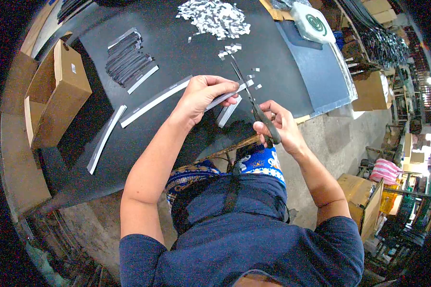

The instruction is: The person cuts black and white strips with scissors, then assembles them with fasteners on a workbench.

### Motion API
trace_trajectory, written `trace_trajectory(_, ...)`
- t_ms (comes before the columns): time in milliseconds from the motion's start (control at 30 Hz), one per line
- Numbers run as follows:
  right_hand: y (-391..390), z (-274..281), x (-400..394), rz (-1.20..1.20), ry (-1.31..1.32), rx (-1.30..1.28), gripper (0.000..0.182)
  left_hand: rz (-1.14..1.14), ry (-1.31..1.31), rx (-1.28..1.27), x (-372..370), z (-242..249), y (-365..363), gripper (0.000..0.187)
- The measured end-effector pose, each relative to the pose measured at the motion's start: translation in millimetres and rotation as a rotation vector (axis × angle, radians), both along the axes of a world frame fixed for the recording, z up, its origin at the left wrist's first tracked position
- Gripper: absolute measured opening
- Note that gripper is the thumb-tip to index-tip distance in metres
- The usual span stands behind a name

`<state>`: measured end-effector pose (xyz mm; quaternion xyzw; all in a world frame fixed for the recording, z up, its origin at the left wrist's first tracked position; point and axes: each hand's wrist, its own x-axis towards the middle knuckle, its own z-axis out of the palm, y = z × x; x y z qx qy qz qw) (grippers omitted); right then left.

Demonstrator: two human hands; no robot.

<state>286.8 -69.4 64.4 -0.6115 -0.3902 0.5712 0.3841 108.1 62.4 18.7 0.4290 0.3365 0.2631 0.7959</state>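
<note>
My left hand (208, 95) pinches a narrow grey-and-white strip (220, 99) near its right end. In my right hand (280, 125) is a pair of dark scissors (257, 111), its blades apart and pointing up and left around the strip's end. A few small cut pieces (257, 86) lie just right of the blades. Beyond the blade tips, a large pile of small black and white pieces (218, 19) sits on the dark tabletop (163, 38). Below my left hand rests a short strip (229, 113); a longer strip (153, 103) runs to its left.
A bundle of dark strips (127, 60) lies at the left, with another loose strip (106, 139) nearer me. An open cardboard box (64, 91) stands at the far left. On the right are a blue-grey sheet (309, 67) and a white package with a green spiral (312, 23).
</note>
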Motion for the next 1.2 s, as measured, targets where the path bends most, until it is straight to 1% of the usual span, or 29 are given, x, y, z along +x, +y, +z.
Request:
trace_trajectory(267, 0.5, 2.1, -0.2, 0.01, 0.008, -0.022, 0.048, 0.004, 0.006, -0.007, -0.4, 1.8, 0.1, 0.023)
trace_trajectory(333, 1.1, 5.2, -2.2, -0.011, 0.044, 0.014, 0.045, 0.003, 0.008, -0.014, -0.4, 2.1, 0.2, 0.022)
trace_trajectory(433, 2.1, 7.5, -2.0, -0.016, 0.079, -0.001, 0.044, 0.0, 0.002, -0.016, -0.2, 0.3, 0.8, 0.022)
trace_trajectory(567, 2.2, 1.8, 2.9, 0.008, 0.068, 0.004, 0.045, 0.003, -0.015, -0.03, 0.6, -2.8, 2.1, 0.022)
trace_trajectory(767, 2.1, 5.4, -0.5, -0.031, 0.085, 0.012, 0.047, 0.006, 0.012, -0.024, 1.2, -0.5, 1.0, 0.018)
trace_trajectory(833, 2.4, 7.6, 0.9, -0.012, 0.073, -0.024, 0.047, -0.004, 0.015, -0.021, 1.5, -2.1, 1.7, 0.018)
trace_trajectory(1033, 0.6, 1.5, 6.1, 0.006, 0.033, -0.027, 0.046, -0.019, -0.005, 0.005, 1.2, -3.6, 2.0, 0.017)
trace_trajectory(1167, 0.1, 0.9, 4.6, -0.02, 0.065, -0.017, 0.046, -0.024, 0.03, -0.002, 1.4, -1.6, 2.4, 0.016)
trace_trajectory(1200, 0.2, 0.0, 6.9, -0.008, 0.029, -0.064, 0.047, -0.018, 0.015, -0.009, 1.7, -3.0, 2.9, 0.016)
